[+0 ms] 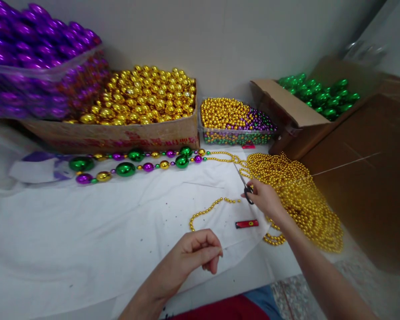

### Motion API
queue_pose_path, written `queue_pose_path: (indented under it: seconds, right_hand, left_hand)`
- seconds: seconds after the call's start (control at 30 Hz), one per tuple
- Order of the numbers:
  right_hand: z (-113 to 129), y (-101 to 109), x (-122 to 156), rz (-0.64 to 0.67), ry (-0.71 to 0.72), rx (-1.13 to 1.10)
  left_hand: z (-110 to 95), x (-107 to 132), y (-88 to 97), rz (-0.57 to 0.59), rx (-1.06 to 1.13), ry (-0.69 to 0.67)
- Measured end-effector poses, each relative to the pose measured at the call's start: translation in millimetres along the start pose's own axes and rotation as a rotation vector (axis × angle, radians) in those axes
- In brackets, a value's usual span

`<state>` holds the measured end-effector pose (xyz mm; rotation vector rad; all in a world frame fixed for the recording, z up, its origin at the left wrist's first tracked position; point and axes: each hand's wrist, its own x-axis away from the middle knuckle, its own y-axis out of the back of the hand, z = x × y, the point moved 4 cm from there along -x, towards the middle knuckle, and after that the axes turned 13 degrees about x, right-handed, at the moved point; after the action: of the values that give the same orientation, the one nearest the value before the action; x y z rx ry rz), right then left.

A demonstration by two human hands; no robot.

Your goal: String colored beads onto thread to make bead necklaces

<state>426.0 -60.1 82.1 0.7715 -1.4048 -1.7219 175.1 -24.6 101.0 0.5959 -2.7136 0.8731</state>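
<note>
My right hand (263, 198) grips small black-handled scissors (248, 194), their thin blades pointing away to the upper left. My left hand (202, 251) is closed near the front of the white cloth, thumb against curled fingers; what it pinches, if anything, is too small to make out. Just beyond it lies a short string of gold beads (205, 212), its lower end passing behind the knuckles. A red lighter (247, 224) rests between the hands. Across the back of the cloth stretches a necklace of big green, purple and gold beads (148, 167), joined to small gold beads.
A heap of gold bead strands (296, 200) lies at the right. Along the wall stand a carton of gold beads (120, 138), a clear tub of mixed beads (236, 137), purple beads (36, 53) at the left and an open carton (293, 106) of green ones. White cloth (86, 240) covers the table.
</note>
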Motion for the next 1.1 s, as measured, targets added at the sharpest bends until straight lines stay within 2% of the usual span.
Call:
queue_pose_path:
  seconds: [0.13, 0.23, 0.33, 0.47, 0.5, 0.57, 0.63, 0.67, 0.77, 0.83, 0.9, 1.0, 1.1]
  right_hand:
    - [23, -7, -52, 0.031, -0.012, 0.101]
    - [28, -10, -67, 0.084, 0.019, 0.102]
    - [18, -3, -43, 0.109, 0.062, 0.044]
    - [5, 4, 31, 0.198, 0.157, -0.109]
    - [7, 2, 51, 0.218, 0.191, -0.165]
    - [21, -2, 83, 0.138, 0.222, -0.316]
    - [46, -10, 104, 0.073, 0.289, -0.424]
    - [61, -15, 111, 0.083, 0.349, -0.475]
    - [94, -27, 124, 0.270, 0.487, -0.596]
    - [94, -24, 125, 0.384, 0.460, -0.638]
    - [80, -12, 121, 0.361, 0.395, -0.671]
    - [58, 9, 111, 0.222, 0.407, -0.676]
    - [52, 9, 108, 0.188, 0.406, -0.620]
  left_hand:
    - [-6, -7, -7.8, -0.006, -0.006, -0.008]
    - [-16, -3, -4.0, -0.058, -0.018, -0.067]
    - [-29, 7, 9.2, -0.159, 0.003, -0.176]
    - [-45, 18, 22.8, -0.294, 0.084, -0.326]
    - [-48, 19, 22.4, -0.304, 0.101, -0.345]
    - [-52, 18, 16.4, -0.301, 0.129, -0.360]
    - [-57, 15, 6.3, -0.279, 0.155, -0.372]
    - [-59, 14, 1.5, -0.271, 0.163, -0.387]
    - [-69, 17, -4.2, -0.302, 0.142, -0.483]
    - [-76, 24, 0.2, -0.353, 0.107, -0.563]
    - [-78, 30, 8.0, -0.388, 0.104, -0.610]
    - [-75, 35, 18.2, -0.402, 0.178, -0.611]
    - [-72, 37, 22.6, -0.405, 0.236, -0.613]
